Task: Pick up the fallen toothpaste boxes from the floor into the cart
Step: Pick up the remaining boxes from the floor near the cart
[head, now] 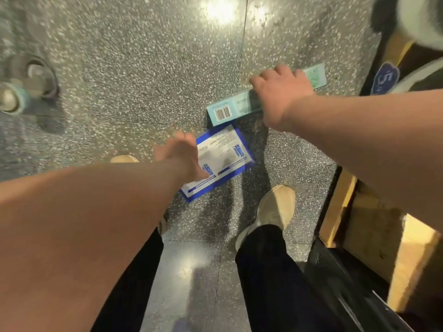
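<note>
I see both boxes lying flat on the floor (143,80) at mid-frame, close together. The right grip (280,92) lies across the teal box (225,112) with fingers curled over its far edge, clamping it; that suits a long, thin carton. The left grip (182,152) is spread wide at the left edge of the blue box (223,154), holding nothing. Through the blur it may be touching, but I cannot be sure. A shoe (275,207) stands lower right of the blue box. A wheel (28,85), probably the cart's, sits far left, and a wooden pallet (374,236) crowds the right edge.
</note>
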A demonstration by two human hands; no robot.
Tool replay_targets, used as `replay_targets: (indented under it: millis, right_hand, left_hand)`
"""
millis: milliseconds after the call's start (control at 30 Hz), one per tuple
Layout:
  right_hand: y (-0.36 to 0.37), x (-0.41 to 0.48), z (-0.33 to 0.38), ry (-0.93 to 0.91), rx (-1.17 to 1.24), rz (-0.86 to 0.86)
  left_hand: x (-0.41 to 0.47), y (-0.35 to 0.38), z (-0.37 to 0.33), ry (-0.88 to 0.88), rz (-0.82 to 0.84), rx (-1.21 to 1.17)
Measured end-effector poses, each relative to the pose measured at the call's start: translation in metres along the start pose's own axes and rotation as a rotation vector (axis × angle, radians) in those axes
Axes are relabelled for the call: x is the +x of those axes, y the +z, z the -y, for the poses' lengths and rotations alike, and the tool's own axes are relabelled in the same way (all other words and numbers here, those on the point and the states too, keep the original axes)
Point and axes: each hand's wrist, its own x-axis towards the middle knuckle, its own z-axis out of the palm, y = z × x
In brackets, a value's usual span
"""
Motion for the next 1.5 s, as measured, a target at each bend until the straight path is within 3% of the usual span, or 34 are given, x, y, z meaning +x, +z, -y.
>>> replay_targets:
  millis: [200, 433, 667, 867, 1200, 1333, 1433, 1500]
  right_hand:
    - [0.030, 0.021, -0.011, 0.055, -0.065, -0.138]
    - [0.023, 0.020, -0.004, 0.035, -0.030, -0.162]
    - [0.012, 0.016, 0.019, -0.038, 0.022, -0.101]
    - [0.004, 0.011, 0.029, -0.076, 0.191, 0.021]
    - [0.009, 0.008, 0.023, -0.059, 0.520, 0.156]
    - [0.005, -0.004, 0.020, -0.130, 0.507, 0.256]
    - [0.017, -0.014, 0.025, -0.216, 0.293, 0.202]
    - [0.030, -0.020, 0.029, -0.180, 0.207, 0.143]
  left_hand:
    - [0.026, 0.048, -0.011, -0.055, -0.103, -0.136]
    - [0.032, 0.039, -0.014, -0.113, -0.154, -0.179]
    - [0.007, 0.018, -0.011, 0.082, -0.293, -0.192]
    - [-0.025, -0.001, -0.015, 0.403, -0.483, 0.018]
    - [-0.001, -0.004, -0.006, 0.403, -0.755, 0.059]
    - [0.000, -0.013, -0.006, 0.389, -0.676, 0.111]
    - [-0.001, -0.020, -0.011, 0.292, -0.559, 0.104]
    - [0.000, -0.023, -0.014, 0.259, -0.515, 0.106]
